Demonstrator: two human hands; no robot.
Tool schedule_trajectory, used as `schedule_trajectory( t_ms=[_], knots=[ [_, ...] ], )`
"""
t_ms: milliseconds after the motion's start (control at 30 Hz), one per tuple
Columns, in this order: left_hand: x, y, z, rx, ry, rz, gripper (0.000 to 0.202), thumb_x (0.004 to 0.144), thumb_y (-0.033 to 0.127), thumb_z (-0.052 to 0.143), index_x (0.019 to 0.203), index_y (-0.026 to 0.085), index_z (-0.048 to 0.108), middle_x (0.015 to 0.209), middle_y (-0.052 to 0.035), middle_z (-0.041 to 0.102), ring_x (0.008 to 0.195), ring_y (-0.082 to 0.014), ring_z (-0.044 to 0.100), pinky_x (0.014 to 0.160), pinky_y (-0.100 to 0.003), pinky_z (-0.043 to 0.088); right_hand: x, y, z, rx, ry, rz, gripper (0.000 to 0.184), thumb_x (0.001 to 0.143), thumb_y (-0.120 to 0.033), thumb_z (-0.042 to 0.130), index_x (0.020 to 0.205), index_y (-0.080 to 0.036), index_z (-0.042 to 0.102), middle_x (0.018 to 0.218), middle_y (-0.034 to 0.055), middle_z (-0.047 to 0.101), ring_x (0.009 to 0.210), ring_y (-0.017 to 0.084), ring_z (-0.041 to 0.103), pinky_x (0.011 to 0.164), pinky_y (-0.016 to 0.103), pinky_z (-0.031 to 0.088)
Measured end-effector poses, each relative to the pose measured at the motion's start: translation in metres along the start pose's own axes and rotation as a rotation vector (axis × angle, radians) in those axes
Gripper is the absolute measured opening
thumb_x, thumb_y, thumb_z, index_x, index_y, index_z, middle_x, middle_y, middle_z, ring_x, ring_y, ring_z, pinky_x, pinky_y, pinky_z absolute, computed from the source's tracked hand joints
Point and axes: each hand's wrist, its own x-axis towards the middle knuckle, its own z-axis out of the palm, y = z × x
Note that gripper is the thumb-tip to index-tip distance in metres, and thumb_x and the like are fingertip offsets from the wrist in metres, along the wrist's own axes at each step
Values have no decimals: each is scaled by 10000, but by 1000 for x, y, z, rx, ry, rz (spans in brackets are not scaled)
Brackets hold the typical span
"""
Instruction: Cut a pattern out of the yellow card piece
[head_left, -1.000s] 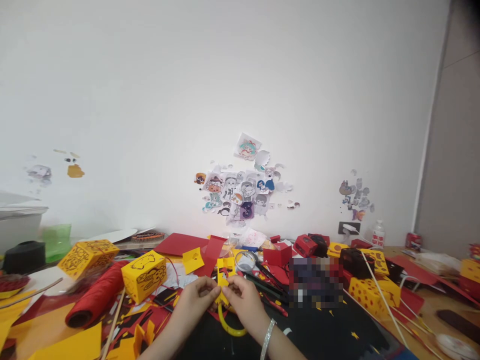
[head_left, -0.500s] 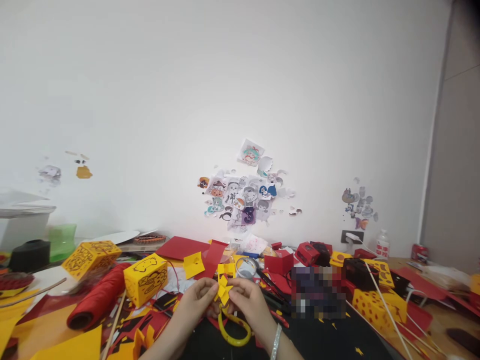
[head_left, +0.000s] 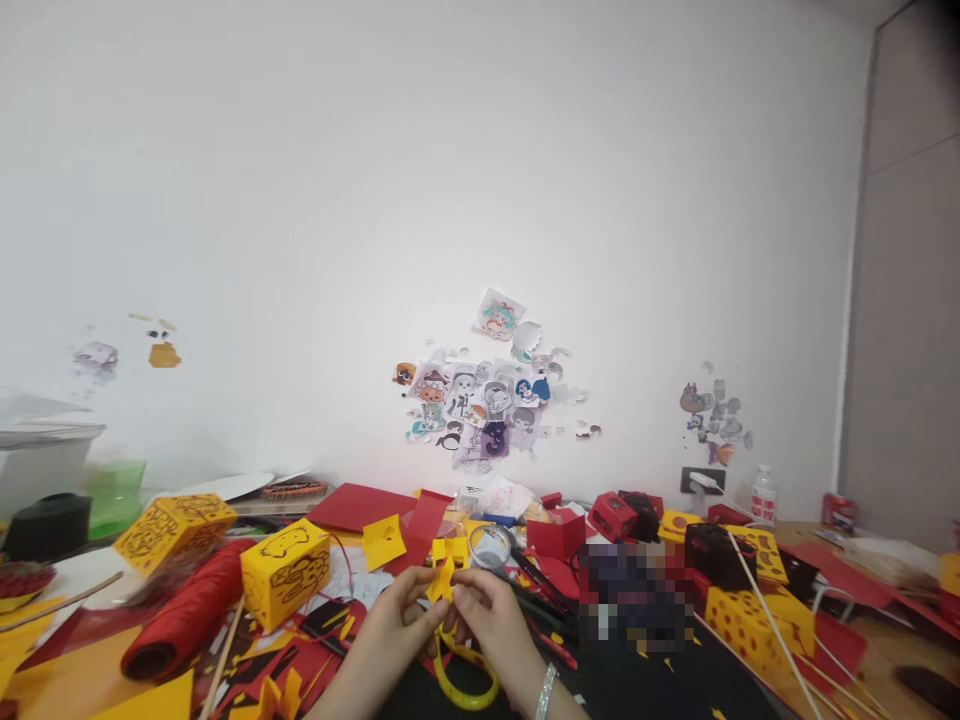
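A small folded piece of yellow paper is pinched between my two hands at the front middle of the table. My left hand closes thumb and fingertips on its left side. From the right, my right hand grips it the same way, a silvery bracelet on the wrist. Under the fingers hangs a yellow loop like a scissors handle; its other end is hidden, and I cannot tell which hand bears it. Just beyond the hands lie yellow paper pieces and a round clear ring-shaped item.
Yellow patterned paper boxes and a red thread spool crowd the left. Red paper scraps surround them. On the right are a black mat, thin sticks, more yellow boxes and a bottle. A sticker-covered wall stands behind.
The yellow paper has turned in my fingers and its spread points now look folded together, more covered by the fingertips. My hands have drawn slightly closer. The view has tilted up a little.
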Motion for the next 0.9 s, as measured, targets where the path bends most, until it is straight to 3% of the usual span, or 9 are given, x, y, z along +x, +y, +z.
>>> schedule_trajectory(
  t_ms=[433, 533, 733, 900],
  knots=[
    [-5, 6, 3, 110, 35, 33, 419, 556, 539, 627, 619, 212, 372, 418, 89, 509, 340, -88, 474, 373, -205, 341, 1, 15, 1, -101, -85, -49, 464, 712, -575, 559, 831, -127, 537, 484, -52, 451, 369, 63, 398, 368, 172, 264],
    [-7, 8, 4, 119, 58, 35, 426, 559, 557, 611, 583, 217, 356, 382, 102, 475, 324, -85, 465, 365, -200, 321, 0, 13, 1, -162, -81, -81, 413, 736, -563, 534, 712, -152, 496, 470, -65, 411, 357, 59, 379, 360, 169, 253],
    [-8, 8, 10, 74, 11, -25, 509, 516, 680, 558, 590, 235, 321, 303, 97, 458, 289, -96, 450, 353, -201, 304, 0, 10, 1, -355, 19, -73, 419, 781, -535, 451, 553, -191, 381, 429, -64, 359, 353, 70, 326, 370, 193, 215],
    [-5, -3, 12, 17, -30, -40, 486, 536, 673, 542, 629, 227, 371, 293, 83, 488, 273, -99, 441, 351, -205, 308, 0, 13, 0, -658, 162, -208, 406, 812, -416, 424, 497, -195, 297, 471, -60, 296, 456, 90, 307, 447, 214, 203]
  ],
)
